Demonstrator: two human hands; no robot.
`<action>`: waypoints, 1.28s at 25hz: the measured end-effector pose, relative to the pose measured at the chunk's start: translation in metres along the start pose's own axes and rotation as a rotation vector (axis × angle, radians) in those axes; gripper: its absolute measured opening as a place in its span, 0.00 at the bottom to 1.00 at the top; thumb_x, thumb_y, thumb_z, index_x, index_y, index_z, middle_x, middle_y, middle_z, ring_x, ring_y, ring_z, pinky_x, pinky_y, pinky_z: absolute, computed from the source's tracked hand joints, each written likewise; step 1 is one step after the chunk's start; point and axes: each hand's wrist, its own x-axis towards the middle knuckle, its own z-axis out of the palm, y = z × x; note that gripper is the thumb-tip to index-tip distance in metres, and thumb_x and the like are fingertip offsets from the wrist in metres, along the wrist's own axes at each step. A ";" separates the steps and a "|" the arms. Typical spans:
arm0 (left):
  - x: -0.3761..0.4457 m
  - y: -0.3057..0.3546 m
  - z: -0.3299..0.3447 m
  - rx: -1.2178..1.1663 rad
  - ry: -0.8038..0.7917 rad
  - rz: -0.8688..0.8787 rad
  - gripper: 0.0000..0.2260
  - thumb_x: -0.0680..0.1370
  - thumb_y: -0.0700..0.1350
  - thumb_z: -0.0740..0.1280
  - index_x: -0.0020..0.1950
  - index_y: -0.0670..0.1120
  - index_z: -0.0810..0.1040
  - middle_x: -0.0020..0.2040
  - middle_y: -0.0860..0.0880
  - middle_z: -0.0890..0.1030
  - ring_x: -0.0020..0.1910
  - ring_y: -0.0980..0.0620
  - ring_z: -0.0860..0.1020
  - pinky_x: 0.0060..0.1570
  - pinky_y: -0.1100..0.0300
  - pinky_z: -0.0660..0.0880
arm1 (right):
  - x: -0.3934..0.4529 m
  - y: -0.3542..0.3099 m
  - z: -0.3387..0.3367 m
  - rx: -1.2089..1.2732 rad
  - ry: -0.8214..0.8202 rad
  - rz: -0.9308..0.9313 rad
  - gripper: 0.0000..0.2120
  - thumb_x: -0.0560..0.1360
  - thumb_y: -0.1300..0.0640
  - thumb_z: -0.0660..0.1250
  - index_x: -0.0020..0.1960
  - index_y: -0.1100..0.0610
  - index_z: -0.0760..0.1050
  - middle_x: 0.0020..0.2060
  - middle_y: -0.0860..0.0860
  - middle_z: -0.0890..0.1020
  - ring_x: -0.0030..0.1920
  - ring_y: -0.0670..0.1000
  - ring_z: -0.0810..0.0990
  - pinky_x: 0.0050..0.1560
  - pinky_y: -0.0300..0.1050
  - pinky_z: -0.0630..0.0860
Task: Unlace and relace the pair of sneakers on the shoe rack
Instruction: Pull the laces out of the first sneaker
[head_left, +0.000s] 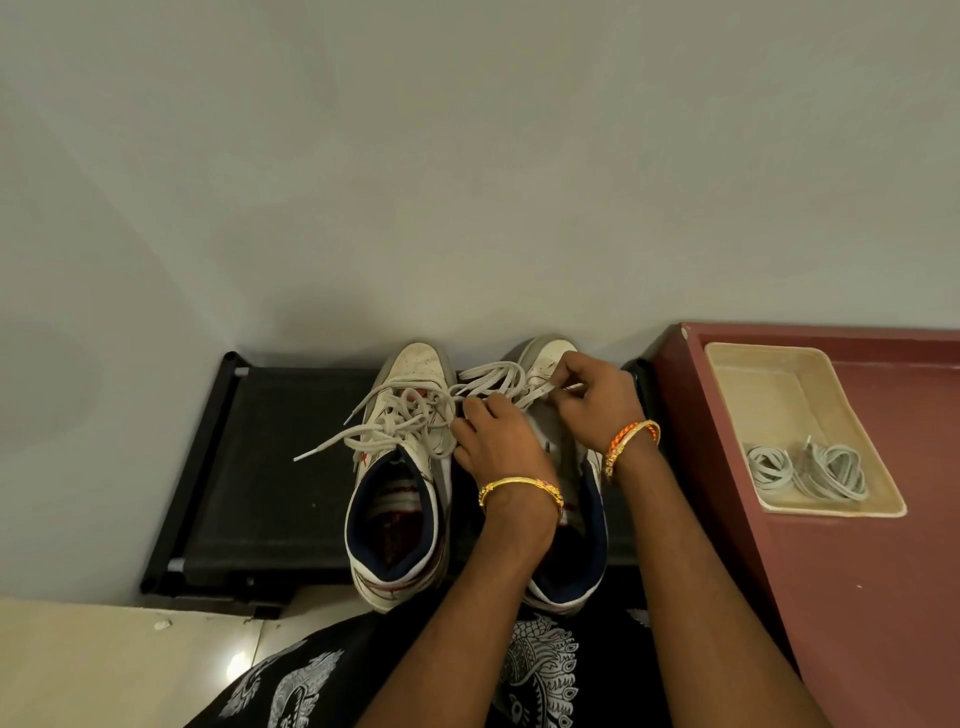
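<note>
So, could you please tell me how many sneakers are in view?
2: the left sneaker stands on the shoe rack; the right sneaker beside it is partly hidden under both hands.

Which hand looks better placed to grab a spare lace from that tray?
The right hand, probably. The cream tray with its coiled laces sits on the red surface on that side, while the left hand lies between the two sneakers, farther off. Both hands grip the right sneaker's lace, so one must let go.

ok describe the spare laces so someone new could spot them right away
Find the dark red cabinet top right of the black shoe rack. On it sits a cream tray; the grey laces lie coiled in its near end, apart from the sneakers' laces.
</note>
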 end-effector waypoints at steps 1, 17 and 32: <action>-0.002 0.001 -0.001 -0.032 0.003 0.009 0.19 0.75 0.40 0.66 0.65 0.43 0.67 0.67 0.43 0.65 0.65 0.42 0.65 0.61 0.50 0.66 | -0.001 0.003 -0.002 0.028 0.016 0.005 0.08 0.69 0.67 0.69 0.36 0.56 0.74 0.37 0.51 0.81 0.41 0.54 0.80 0.44 0.43 0.75; 0.018 -0.005 -0.006 -0.050 -0.199 -0.164 0.13 0.75 0.42 0.68 0.59 0.40 0.77 0.58 0.41 0.79 0.57 0.42 0.78 0.50 0.54 0.76 | -0.018 -0.042 -0.037 0.540 0.013 -0.110 0.05 0.72 0.73 0.66 0.39 0.68 0.73 0.37 0.60 0.82 0.40 0.61 0.82 0.40 0.53 0.81; 0.020 -0.009 -0.006 -0.161 -0.178 -0.185 0.12 0.75 0.44 0.68 0.54 0.39 0.78 0.53 0.40 0.81 0.53 0.41 0.79 0.47 0.54 0.76 | 0.003 -0.009 0.008 -0.201 -0.199 0.154 0.05 0.73 0.55 0.69 0.49 0.53 0.80 0.49 0.52 0.83 0.52 0.55 0.79 0.56 0.49 0.76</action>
